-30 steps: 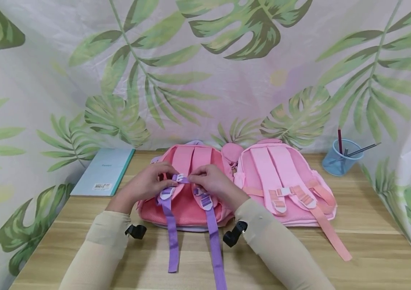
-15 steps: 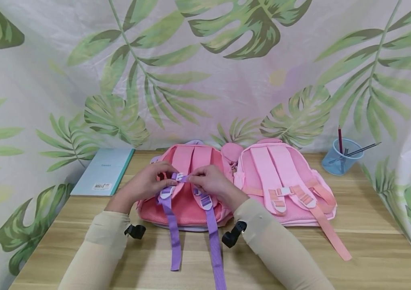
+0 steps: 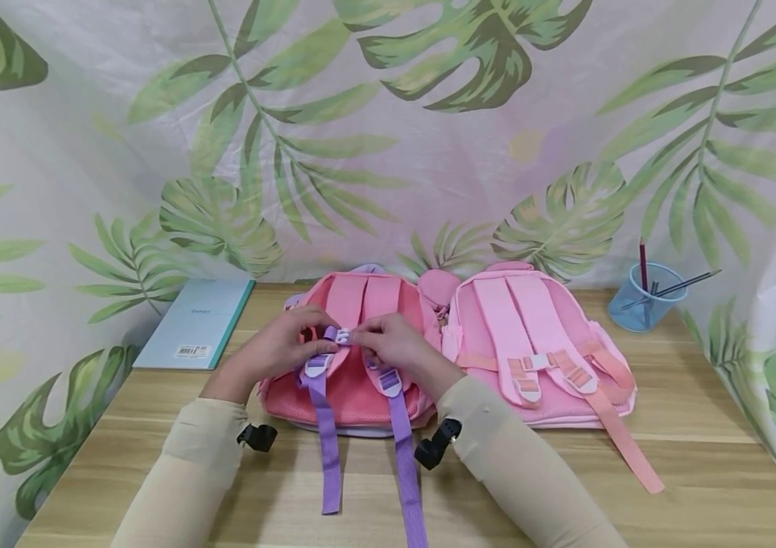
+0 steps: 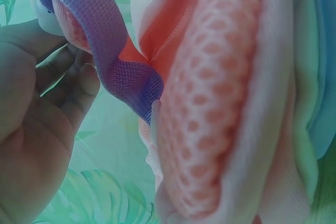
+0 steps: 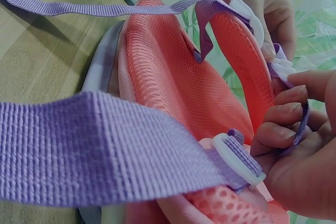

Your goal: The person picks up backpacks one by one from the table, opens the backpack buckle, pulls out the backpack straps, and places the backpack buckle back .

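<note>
A coral-pink backpack (image 3: pixel 354 399) lies with its shoulder straps up. Between the two shoulder straps is a small white buckle (image 3: pixel 342 336) on a purple chest strap (image 5: pixel 304 121). My left hand (image 3: pixel 285 342) pinches the strap at the buckle's left side, thumb below and fingers above. From the other side, my right hand (image 3: pixel 395 342) pinches at the buckle's right end. In the right wrist view the purple webbing runs through its curled fingers. White adjusters (image 3: pixel 389 382) sit on both shoulder straps, and long purple webbing tails (image 3: pixel 402 449) hang onto the table.
A second, lighter pink backpack (image 3: pixel 491 335) lies right beside the first, with a peach strap tail (image 3: pixel 624 445). A blue mesh pen cup (image 3: pixel 641 308) holding several pencils stands at the back right. A light blue notebook (image 3: pixel 189 323) lies at the back left of the wooden table (image 3: pixel 511 487).
My right hand has shifted slightly left, closer to the buckle, and covers more of the strap beside it. The left hand has hardly moved; the left webbing tail swung slightly.
</note>
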A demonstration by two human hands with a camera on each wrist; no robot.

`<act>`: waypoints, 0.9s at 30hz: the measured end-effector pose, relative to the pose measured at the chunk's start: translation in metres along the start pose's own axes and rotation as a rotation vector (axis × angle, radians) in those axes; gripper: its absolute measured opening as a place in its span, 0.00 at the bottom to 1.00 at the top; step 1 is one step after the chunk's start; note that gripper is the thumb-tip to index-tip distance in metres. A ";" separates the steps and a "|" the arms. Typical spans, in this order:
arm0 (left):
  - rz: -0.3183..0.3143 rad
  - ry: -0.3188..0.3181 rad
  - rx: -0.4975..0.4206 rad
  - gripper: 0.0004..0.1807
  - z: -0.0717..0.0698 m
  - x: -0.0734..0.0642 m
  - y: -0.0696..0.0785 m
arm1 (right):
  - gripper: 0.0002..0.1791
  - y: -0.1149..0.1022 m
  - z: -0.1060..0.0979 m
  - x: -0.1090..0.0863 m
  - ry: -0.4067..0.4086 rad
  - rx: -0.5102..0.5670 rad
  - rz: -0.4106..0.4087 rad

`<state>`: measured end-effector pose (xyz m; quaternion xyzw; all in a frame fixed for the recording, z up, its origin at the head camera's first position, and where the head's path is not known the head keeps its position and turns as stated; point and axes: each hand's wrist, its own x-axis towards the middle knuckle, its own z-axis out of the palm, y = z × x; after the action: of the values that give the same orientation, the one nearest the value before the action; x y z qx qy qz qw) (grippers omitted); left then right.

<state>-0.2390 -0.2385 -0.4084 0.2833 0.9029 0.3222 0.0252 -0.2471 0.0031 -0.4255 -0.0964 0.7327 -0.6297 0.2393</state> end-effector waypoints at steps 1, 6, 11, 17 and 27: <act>-0.005 -0.001 0.003 0.14 0.000 0.000 0.000 | 0.15 0.000 0.000 0.000 0.000 0.008 0.008; -0.005 -0.011 0.035 0.14 -0.001 0.001 0.002 | 0.23 -0.004 -0.001 -0.002 -0.009 -0.026 0.019; 0.015 -0.035 0.071 0.13 -0.001 0.003 0.006 | 0.16 -0.006 0.002 -0.002 -0.007 -0.107 0.001; 0.006 -0.065 0.083 0.13 0.000 0.005 0.008 | 0.14 -0.003 0.005 -0.001 -0.022 -0.033 0.004; -0.034 -0.099 0.043 0.14 0.000 0.004 0.006 | 0.13 -0.001 0.006 -0.002 -0.028 0.054 0.040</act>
<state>-0.2396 -0.2328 -0.4043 0.2841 0.9119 0.2880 0.0692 -0.2430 -0.0017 -0.4252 -0.0842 0.7137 -0.6430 0.2647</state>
